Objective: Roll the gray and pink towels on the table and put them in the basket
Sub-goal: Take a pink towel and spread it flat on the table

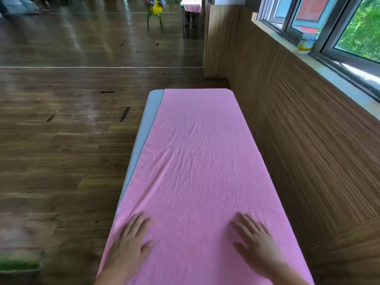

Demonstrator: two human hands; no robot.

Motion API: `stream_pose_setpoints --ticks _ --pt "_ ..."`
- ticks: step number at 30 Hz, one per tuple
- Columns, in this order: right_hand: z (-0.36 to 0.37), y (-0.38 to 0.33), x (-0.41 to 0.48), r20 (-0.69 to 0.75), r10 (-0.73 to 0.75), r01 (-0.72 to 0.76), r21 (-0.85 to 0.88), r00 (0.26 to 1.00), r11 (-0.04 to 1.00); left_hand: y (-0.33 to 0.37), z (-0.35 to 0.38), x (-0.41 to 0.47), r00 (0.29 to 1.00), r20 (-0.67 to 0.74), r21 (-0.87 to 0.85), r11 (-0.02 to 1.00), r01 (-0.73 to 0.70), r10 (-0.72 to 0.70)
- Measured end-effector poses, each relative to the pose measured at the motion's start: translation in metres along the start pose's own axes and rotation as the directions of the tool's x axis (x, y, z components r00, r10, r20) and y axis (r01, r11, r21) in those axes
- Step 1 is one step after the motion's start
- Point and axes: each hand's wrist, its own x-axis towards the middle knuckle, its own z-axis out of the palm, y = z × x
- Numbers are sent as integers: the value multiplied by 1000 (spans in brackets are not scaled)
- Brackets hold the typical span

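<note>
A pink towel [197, 165] lies spread flat over the whole long table, running away from me. A gray towel [151, 112] lies under it and shows only as a strip along the left edge. My left hand [129, 241] rests palm down on the near left part of the pink towel, fingers apart. My right hand [255, 241] rests palm down on the near right part, fingers apart too. Neither hand grips the cloth. A blurred container with a green rim [20, 266], possibly the basket, sits on the floor at the lower left.
A wood-panelled wall [308, 140] with a window sill runs close along the table's right side. Dark wooden floor [61, 120] lies to the left and beyond. Far off stand a yellow basket on a green chair [155, 9] and another table with pink cloth [192, 7].
</note>
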Motion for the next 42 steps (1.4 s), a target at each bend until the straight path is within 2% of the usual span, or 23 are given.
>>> stream_pose_setpoints --ticks 2,5,7,9,10,16,20,22,25,28,30,32,34,36,39,42 --pt "-8 47 -10 -2 57 -57 4 998 998 -14 -1 -7 999 16 -32 999 -30 30" --pt "-31 87 -3 -71 102 -101 17 992 995 -17 -18 10 997 -62 -26 998 -56 54" --pt "-45 93 23 -144 121 -119 20 982 993 -17 -34 47 987 -160 -42 999 15 -22" --pt "-57 86 54 -160 136 -136 8 978 991 -10 -54 91 962 -254 -64 994 90 -103" --pt "-60 81 69 -150 126 -128 -5 981 992 -5 -62 112 957 -257 -62 991 122 -134" --pt "-50 35 122 -59 12 -15 -53 998 998 33 -57 172 988 -10 -35 987 155 -155" --pt "-38 51 113 -109 18 -24 -47 994 999 10 -46 165 966 28 -69 964 257 -256" --pt "-36 77 98 -150 62 -71 -53 987 996 -10 -49 160 964 17 -33 964 265 -264" --pt "-38 107 79 -153 235 -244 -41 960 969 -32 -56 156 970 16 -14 970 241 -241" --pt "-45 95 77 -143 280 -291 -63 949 955 -24 -58 155 967 -20 8 967 256 -256" --pt "-47 60 81 -149 224 -232 -39 963 972 9 -50 145 974 -68 -43 976 214 -217" --pt "-38 12 85 -119 120 -118 27 986 993 55 -31 128 994 -95 -100 994 50 -60" --pt "-18 -39 79 -137 -21 25 25 990 999 99 -6 99 986 -123 -58 991 -122 114" --pt "5 -75 65 -143 -133 134 -8 981 991 123 16 68 972 -150 -33 982 -188 181" --pt "25 -73 36 -134 -190 188 -30 973 982 92 32 26 986 -147 -61 994 -87 77" --pt "26 -17 7 -164 -123 112 -76 979 991 18 35 -19 987 -152 14 998 58 -55"
